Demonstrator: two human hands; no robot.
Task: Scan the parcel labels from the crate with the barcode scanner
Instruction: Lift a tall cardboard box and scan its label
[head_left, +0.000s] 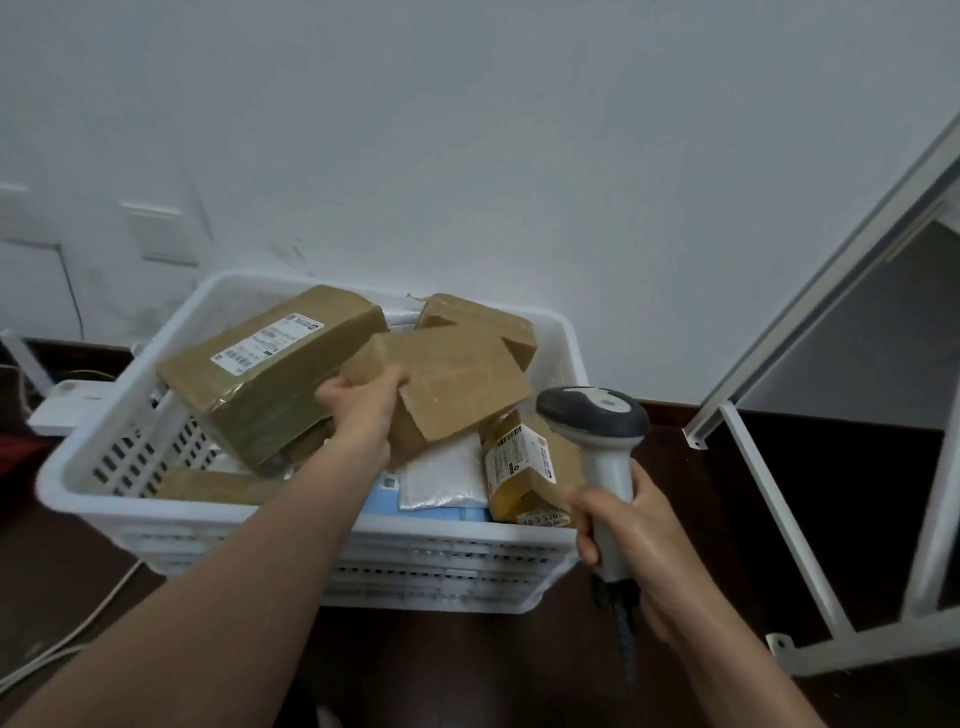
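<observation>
A white slotted plastic crate (441, 564) sits on a dark table, filled with parcels. My left hand (363, 410) grips the near edge of a plain brown cardboard box (457, 382) in the crate's middle; no label shows on its upper face. To its left lies a large taped brown box (270, 379) with a white label facing up. A small yellow-brown parcel (524, 470) with a printed label stands at the crate's right. My right hand (628, 535) holds a grey and white barcode scanner (597, 415) by its handle, just right of the crate, head pointing away from me.
A white padded mailer (441, 480) and a blue packet (431, 514) lie low in the crate, another brown box (483, 317) at the back. A white metal frame (779, 364) leans at the right. A wall stands close behind; cables (78, 634) run at the left.
</observation>
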